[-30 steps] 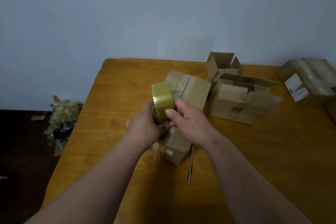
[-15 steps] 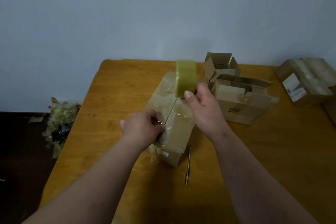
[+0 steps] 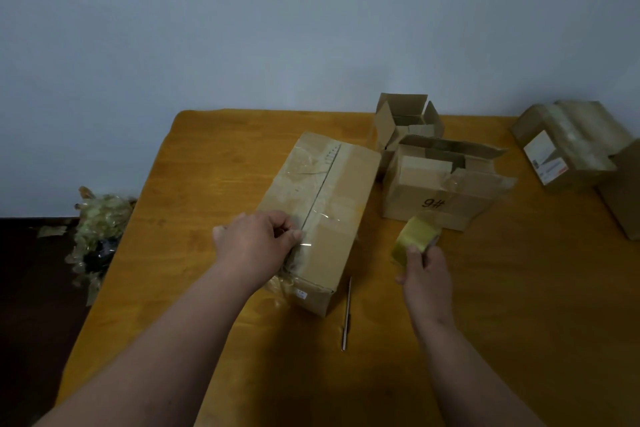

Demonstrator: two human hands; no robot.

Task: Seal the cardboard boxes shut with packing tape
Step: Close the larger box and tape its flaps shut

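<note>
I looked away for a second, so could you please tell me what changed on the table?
The right hand, gripping the tape roll, swung it from above the long box down to the right, near the 9# box. The left hand stayed pinching at the box's seam. The other boxes and the metal rod stayed put.

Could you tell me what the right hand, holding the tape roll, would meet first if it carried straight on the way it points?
Probably the box marked 9#, just beyond the tape roll in the right hand.
</note>
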